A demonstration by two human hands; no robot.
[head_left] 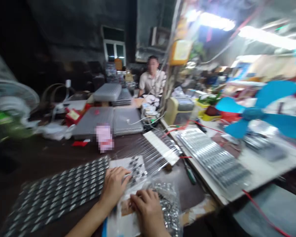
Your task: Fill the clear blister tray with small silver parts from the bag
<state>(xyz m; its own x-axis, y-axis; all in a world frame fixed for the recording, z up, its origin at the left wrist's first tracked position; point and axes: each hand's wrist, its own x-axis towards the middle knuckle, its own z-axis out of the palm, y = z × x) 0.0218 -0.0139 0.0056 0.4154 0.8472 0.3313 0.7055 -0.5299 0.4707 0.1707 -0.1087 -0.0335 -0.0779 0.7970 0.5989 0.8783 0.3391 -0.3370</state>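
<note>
My left hand (115,186) is at the right end of a dark tray (64,189) with rows of shiny small pieces. Its thumb and forefinger come close together over a white sheet (118,163) with several small dark parts; whatever is between them is too small to name. Curled fingers show on my right hand (149,209), low over a clear plastic bag (172,210) of small shiny metal parts. Its fingertips point down beside a brown patch (127,208) on a pale surface, and anything in them is hidden.
Clear ribbed trays (153,164) with a white strip (161,148) lie ahead. At right, more trays (212,158) rest on a white table (227,194) near blue fan blades (254,113). A green-handled tool (191,174) lies between. Another person (151,82) sits across.
</note>
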